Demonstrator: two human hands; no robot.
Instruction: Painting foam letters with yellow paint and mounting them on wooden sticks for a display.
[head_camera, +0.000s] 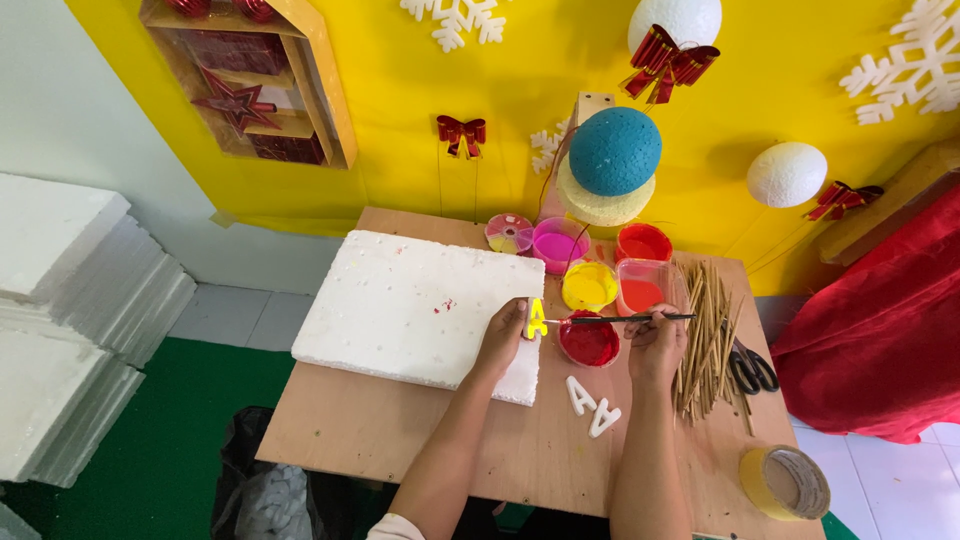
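My left hand pinches a small yellow foam letter at the right edge of a white foam slab. A thin paintbrush is held in my right hand, its tip touching the yellow letter. The brush passes over a round tub of red paint. Two white foam letters lie on the wooden table below the red tub, between my forearms.
Tubs of yellow, pink, orange-red and red paint stand behind. A disc, a teal foam ball, bamboo sticks, scissors and a tape roll surround them. Foam sheets are stacked left.
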